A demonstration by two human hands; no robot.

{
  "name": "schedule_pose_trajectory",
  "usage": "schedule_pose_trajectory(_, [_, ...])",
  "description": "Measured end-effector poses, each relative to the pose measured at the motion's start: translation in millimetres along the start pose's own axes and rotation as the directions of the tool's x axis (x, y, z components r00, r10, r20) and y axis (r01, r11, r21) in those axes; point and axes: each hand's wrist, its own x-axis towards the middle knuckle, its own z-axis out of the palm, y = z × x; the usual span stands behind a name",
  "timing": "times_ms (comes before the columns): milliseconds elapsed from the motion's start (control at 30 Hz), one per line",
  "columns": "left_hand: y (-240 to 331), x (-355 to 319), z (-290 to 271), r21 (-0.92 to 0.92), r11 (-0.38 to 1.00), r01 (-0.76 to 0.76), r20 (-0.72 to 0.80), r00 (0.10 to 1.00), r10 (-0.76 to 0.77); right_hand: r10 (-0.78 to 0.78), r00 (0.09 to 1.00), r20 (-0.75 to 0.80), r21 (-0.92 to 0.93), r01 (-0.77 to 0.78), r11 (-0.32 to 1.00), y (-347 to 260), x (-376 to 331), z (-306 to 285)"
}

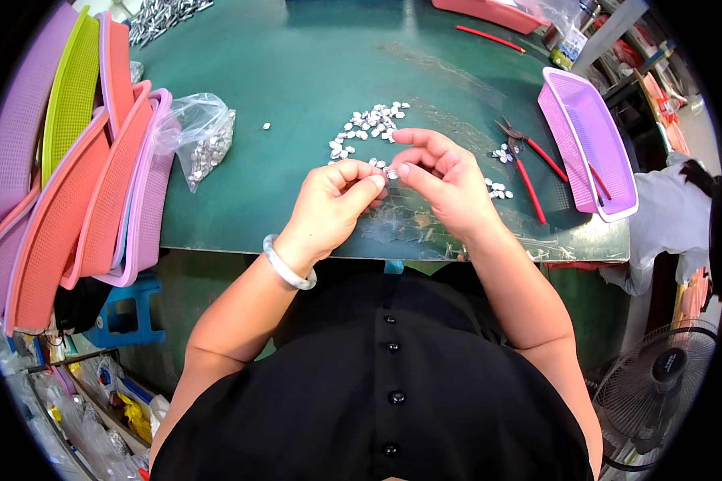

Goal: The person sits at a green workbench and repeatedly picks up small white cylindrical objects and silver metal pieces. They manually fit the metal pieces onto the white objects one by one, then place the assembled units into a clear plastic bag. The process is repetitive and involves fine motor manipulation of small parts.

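Observation:
Close together over the near edge of the green table, my two hands meet at a small silvery metal piece (391, 173). My left hand (337, 200), with a pale bangle (289, 263) on its wrist, pinches it between thumb and fingers. The thumb and index finger of my right hand (445, 178) close on the piece's other side. Just beyond my fingertips lies a loose pile of similar small silvery pieces (375, 120). Beside my right hand are a few more pieces (499, 190) and red-handled pliers (528, 172), their jaws apart.
A plastic bag of small pieces (208, 148) stands left, near stacked colored baskets (64, 216). A purple basket (586, 136) sits at the right edge. Metal parts (162, 18) are heaped far left; a red pencil-like stick (489, 38) lies far right. A fan (666, 393) stands lower right.

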Motion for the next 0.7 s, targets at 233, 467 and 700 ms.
schedule_pose_trajectory(233, [2.3, 2.2, 3.3, -0.085, 0.995, 0.053, 0.016, 0.999, -0.052, -0.062, 0.998, -0.031, -0.062, 0.06, 0.996, 0.3, -4.8, 3.7])
schedule_pose_trajectory(467, [0.2, 1.7, 2.6, -0.115, 0.992, 0.06, 0.009, 0.998, -0.059, -0.08, 0.997, -0.015, -0.173, 0.077, 0.982, 1.3, -7.9, 5.2])
schedule_pose_trajectory(700, [-1.0, 3.6, 2.7, -0.109, 0.992, 0.065, -0.003, 0.998, -0.066, -0.076, 0.997, -0.023, -0.133, 0.073, 0.989, 3.5, -10.7, 3.9])
